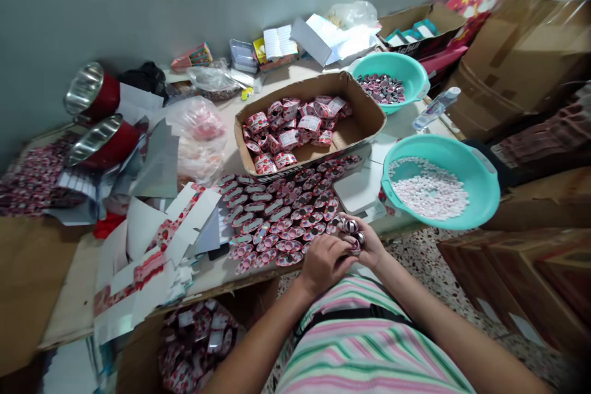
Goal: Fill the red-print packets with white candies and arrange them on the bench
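Leftmost, two red tins [95,98] lie tipped beside a heap of flat carton blanks [152,246]. Next come rows of strawberry-printed oval lids [281,215], too many to count, below one cardboard box [351,132] of filled packs. At the table edge the left hand [325,261] and right hand [369,246], fingers curled nearly closed, pinch a cluster of shiny pieces [353,231], perhaps three. These look light, thin and easily dented, best gripped by the rims. Rightward sit two basins: the far teal basin [410,74] and the near teal basin [480,197]
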